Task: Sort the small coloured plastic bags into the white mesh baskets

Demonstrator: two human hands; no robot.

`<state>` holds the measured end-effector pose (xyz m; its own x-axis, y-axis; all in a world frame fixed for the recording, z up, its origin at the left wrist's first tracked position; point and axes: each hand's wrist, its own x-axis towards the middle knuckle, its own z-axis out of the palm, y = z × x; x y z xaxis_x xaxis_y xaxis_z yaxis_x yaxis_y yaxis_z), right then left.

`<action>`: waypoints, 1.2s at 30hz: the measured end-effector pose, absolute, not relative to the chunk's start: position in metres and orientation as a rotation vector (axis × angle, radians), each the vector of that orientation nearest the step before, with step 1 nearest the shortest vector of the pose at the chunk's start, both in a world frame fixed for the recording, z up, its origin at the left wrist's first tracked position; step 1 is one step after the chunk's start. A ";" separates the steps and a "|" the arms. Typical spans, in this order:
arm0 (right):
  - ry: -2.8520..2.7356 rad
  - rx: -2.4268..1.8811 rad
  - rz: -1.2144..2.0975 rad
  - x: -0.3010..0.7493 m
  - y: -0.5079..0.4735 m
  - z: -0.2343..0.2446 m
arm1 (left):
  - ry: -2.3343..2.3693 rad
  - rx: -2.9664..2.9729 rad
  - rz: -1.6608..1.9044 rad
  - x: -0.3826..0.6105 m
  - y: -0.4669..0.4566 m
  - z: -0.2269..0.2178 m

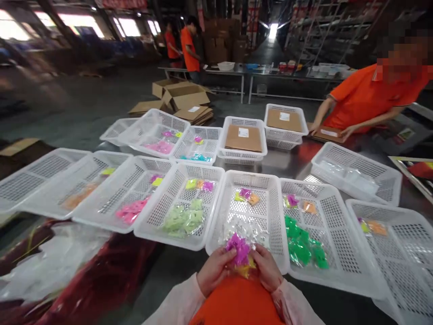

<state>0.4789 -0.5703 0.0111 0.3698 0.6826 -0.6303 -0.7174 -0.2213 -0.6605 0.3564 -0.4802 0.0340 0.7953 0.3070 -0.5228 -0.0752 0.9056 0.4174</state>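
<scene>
My left hand and my right hand meet close to my body at the front rim of a white perforated basket. Together they grip a small clear bag of magenta pieces, with some yellow showing beneath it. Crumpled clear plastic bags lie in that basket just beyond my fingers, and small pink, yellow and orange packets sit further back in it.
Several white baskets line the metal table: light green pieces, pink pieces, bright green pieces. Two far baskets hold brown cardboard parcels. A person in an orange shirt handles a parcel at the right. Loose plastic bags lie left.
</scene>
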 end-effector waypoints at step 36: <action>-0.028 -1.334 1.119 0.507 -0.576 0.011 | 0.645 0.504 0.153 0.385 -0.478 0.035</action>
<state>0.5069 -0.5757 0.0114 0.5167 0.6479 -0.5597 -0.6186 -0.1695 -0.7672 0.3845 -0.4776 0.0353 0.7927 0.2893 -0.5366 0.0177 0.8690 0.4946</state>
